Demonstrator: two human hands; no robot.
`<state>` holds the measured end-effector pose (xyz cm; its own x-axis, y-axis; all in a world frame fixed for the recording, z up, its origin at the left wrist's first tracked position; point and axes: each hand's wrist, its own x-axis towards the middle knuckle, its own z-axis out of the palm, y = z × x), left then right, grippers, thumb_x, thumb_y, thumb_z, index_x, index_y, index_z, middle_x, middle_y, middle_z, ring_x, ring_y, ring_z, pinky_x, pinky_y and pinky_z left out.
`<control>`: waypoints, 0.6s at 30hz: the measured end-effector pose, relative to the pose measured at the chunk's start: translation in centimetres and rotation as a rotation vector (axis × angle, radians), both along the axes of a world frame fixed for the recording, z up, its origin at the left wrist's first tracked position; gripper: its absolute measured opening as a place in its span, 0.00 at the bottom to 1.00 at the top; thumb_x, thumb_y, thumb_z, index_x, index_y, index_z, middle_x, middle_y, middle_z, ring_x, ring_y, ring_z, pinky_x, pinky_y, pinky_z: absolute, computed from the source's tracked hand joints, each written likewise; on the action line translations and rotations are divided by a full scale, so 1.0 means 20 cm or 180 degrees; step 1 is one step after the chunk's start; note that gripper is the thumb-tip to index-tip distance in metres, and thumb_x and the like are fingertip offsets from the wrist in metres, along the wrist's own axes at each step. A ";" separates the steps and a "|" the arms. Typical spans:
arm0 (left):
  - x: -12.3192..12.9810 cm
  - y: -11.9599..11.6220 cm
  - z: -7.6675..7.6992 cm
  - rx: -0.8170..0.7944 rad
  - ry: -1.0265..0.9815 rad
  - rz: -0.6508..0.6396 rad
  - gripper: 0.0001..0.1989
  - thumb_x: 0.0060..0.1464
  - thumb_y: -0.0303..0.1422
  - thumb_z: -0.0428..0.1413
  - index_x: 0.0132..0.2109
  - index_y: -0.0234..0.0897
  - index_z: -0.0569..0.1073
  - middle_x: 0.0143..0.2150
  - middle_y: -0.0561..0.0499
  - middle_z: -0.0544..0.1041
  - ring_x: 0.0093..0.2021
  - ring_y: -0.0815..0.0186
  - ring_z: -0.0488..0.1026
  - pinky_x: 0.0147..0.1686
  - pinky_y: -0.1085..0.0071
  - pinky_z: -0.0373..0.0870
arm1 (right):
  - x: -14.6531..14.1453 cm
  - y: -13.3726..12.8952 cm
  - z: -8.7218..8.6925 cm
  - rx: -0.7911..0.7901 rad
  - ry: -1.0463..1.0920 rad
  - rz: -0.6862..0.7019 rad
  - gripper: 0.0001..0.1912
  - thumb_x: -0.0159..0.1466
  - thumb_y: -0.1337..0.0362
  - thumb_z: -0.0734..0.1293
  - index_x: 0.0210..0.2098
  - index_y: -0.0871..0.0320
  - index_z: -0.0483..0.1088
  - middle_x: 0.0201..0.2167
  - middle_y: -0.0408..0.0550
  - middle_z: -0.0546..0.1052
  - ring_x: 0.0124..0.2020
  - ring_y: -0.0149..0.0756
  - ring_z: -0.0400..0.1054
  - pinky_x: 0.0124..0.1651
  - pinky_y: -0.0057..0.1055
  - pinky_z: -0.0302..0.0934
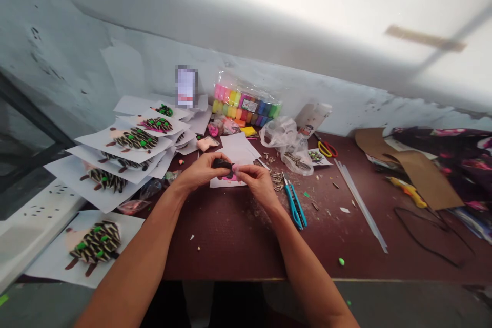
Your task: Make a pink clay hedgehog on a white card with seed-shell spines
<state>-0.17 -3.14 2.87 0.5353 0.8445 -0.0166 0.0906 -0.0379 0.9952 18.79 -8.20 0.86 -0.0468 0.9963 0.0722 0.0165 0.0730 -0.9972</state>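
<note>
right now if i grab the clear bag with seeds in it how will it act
The bag should be floppy and sag in your hand, since its thin film lies crumpled. The seeds look loose inside, so they would probably slide to the lowest part; I can't see whether it's tied, so spilling is possible.

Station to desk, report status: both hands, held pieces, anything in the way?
Left hand holding dark lump. Right hand pinching pink clay, close beside it. Paper below. Scissors near right forearm, not under hands.
</note>
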 end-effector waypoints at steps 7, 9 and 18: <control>0.00 0.00 0.00 -0.0065 -0.0016 -0.0022 0.14 0.45 0.36 0.64 0.39 0.34 0.74 0.29 0.51 0.79 0.28 0.68 0.72 0.30 0.72 0.67 | -0.01 -0.02 0.00 0.0639 -0.0737 -0.0262 0.09 0.59 0.55 0.73 0.32 0.53 0.81 0.33 0.45 0.83 0.32 0.35 0.73 0.40 0.32 0.67; 0.01 -0.01 0.01 -0.0089 -0.0085 -0.0028 0.13 0.45 0.35 0.64 0.38 0.34 0.74 0.30 0.51 0.79 0.28 0.69 0.71 0.30 0.72 0.67 | -0.01 -0.02 0.00 0.0765 -0.0811 -0.0261 0.08 0.61 0.56 0.72 0.32 0.52 0.81 0.33 0.45 0.82 0.33 0.35 0.73 0.41 0.32 0.67; 0.01 -0.03 0.03 -0.0072 -0.0154 -0.0040 0.12 0.46 0.32 0.62 0.39 0.34 0.74 0.32 0.51 0.78 0.31 0.68 0.73 0.33 0.72 0.68 | 0.00 -0.03 0.02 0.1110 -0.1245 -0.0138 0.06 0.63 0.63 0.69 0.34 0.52 0.80 0.34 0.45 0.81 0.34 0.35 0.73 0.41 0.31 0.67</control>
